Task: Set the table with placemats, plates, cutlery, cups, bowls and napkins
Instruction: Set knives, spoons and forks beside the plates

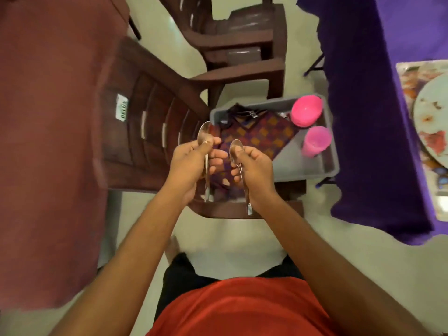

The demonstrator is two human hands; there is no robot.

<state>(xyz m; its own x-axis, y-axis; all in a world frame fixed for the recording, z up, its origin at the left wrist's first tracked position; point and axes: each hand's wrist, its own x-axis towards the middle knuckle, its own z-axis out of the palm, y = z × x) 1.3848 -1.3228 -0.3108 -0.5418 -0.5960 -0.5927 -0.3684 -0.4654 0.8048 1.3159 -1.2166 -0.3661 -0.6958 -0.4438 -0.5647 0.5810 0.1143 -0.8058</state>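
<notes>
My left hand (188, 163) grips a steel spoon (204, 134), bowl end pointing away from me. My right hand (254, 166) grips a second steel spoon (236, 147) the same way. Both hands hover over a grey tray (303, 163) that rests on a brown plastic chair. In the tray lie a folded purple-and-orange checked cloth (261, 134), a pink bowl (306, 110) at its far right corner and a pink cup (315, 141) just in front of the bowl. At the right edge a floral plate (431, 117) sits on a floral placemat (409, 76).
A table with a purple cloth (363, 117) stands to the right. A table with a maroon cloth (48, 141) is at the left. The brown chair (145, 112) holds the tray; another brown chair (237, 40) stands behind it. Pale floor lies between them.
</notes>
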